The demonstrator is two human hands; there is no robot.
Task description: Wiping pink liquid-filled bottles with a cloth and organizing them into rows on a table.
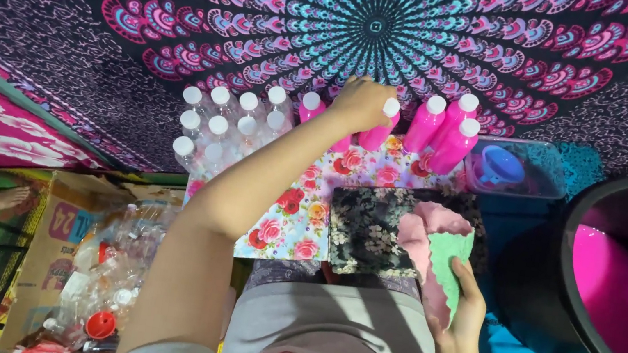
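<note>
A patterned mandala cloth [190, 8] fills the background above a black tub [570, 240] of pink liquid at right. A carton [64, 239] of empty plastic bottles sits at lower left. On a low floral bench [298, 224], clear capped bottles [214, 124] stand beside pink-filled ones [445, 130]. The person's left hand [362, 102] closes around a pink bottle [379, 132] in the row. The right hand [462, 307] grips a pink and green cloth [436, 249], resting on a dark floral board [365, 226].

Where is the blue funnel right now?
The blue funnel lies inside the clear tub, right of the pink bottles, beside the black bucket.
</note>
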